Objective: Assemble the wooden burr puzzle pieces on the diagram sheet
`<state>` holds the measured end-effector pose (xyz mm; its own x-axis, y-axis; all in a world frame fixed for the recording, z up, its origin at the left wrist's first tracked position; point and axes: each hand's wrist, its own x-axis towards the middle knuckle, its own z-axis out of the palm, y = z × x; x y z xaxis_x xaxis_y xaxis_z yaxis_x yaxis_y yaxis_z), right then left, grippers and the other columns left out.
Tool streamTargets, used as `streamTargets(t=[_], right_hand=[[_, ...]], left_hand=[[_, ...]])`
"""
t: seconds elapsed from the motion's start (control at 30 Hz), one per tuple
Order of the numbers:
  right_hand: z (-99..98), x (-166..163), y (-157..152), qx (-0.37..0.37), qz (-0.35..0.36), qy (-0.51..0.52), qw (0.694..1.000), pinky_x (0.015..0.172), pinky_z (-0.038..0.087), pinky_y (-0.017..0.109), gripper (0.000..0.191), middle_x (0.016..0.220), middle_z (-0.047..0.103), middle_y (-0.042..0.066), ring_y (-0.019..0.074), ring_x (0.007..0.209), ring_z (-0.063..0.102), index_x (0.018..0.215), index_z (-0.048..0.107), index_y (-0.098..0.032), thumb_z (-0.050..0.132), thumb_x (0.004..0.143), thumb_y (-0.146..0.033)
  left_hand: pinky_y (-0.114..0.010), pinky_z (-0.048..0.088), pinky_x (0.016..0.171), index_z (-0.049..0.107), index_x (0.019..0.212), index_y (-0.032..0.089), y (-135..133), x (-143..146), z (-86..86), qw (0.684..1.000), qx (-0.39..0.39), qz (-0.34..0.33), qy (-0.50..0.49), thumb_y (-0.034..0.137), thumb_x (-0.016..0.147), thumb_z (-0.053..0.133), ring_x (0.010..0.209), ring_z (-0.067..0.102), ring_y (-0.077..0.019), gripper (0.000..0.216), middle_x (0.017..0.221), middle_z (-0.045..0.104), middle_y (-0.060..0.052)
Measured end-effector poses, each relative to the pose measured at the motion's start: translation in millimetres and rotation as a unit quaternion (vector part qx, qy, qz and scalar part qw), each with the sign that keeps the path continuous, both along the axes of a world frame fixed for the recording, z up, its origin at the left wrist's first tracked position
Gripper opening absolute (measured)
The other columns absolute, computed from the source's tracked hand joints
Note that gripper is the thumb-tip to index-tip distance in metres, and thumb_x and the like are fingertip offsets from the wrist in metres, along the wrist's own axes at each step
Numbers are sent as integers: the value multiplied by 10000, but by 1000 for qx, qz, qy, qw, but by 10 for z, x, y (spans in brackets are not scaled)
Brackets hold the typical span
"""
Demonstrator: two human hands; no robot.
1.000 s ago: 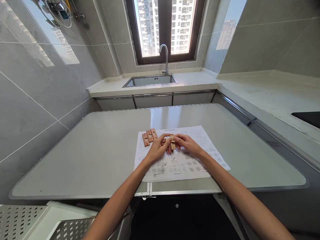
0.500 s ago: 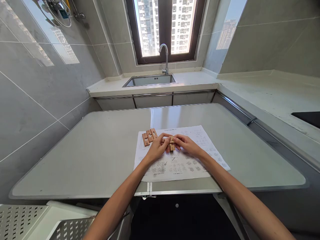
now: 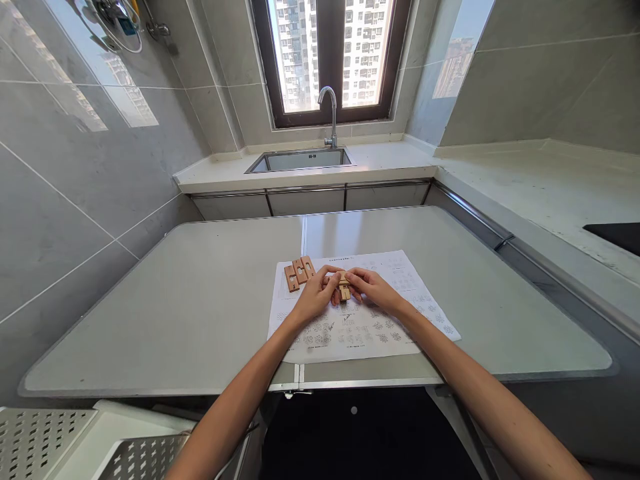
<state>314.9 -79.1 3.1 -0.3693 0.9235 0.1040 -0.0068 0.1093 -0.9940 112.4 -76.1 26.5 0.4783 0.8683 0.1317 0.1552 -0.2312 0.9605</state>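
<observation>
- Jointly, a person's left hand and right hand hold a small cluster of wooden pieces over the middle of a printed sheet on a pale table.
- Fingers on both hands are drawn in narrow, the thumbs and fingertips gripping the light-coloured wood from either side; a stepped, blocky end points toward the wearer.
- Off to the left, near the sheet's upper-left corner, three flat brown pieces with cut-outs lie side by side, apart from the fingers.
- Good handling here would probably mean one hand keeping the cluster steady while the other makes small, square-on adjustments, with light pressure so that no piece twists or binds.
- Working low over the sheet would likely serve well too, since a slipped piece would then fall only a little way.
- Hidden from the camera: much of the cluster's sides and underside, behind the fingers, so how many pieces it comprises and how they interlock cannot be told.
- Also unclear: whether the cluster touches the paper. The sheet's print is too small to read, its middle is partly covered by the hands, and both forearms run out of frame below.
</observation>
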Motion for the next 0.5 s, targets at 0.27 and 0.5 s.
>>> streamTargets(t=[0.27,0.5], right_hand=[[13,10,-6,-46,-29,32,998,561,442,285,425,638,594,-41,141,546,524,1020,659,-230,671,930,-645],[37,-19,2,-46,-52,53,996,547,461,285,484,680,602,-37,129,537,516,1012,652,-232,654,904,-703]], left_hand=[[-253,507,645,553,1367,212,-93,17,104,999,-38,-32,15,474,811,854,676,636,-138,684,812,685,12],[-250,505,655,566,1328,192,-31,6,88,998,-49,27,-3,470,758,898,676,631,-120,717,881,684,-7]])
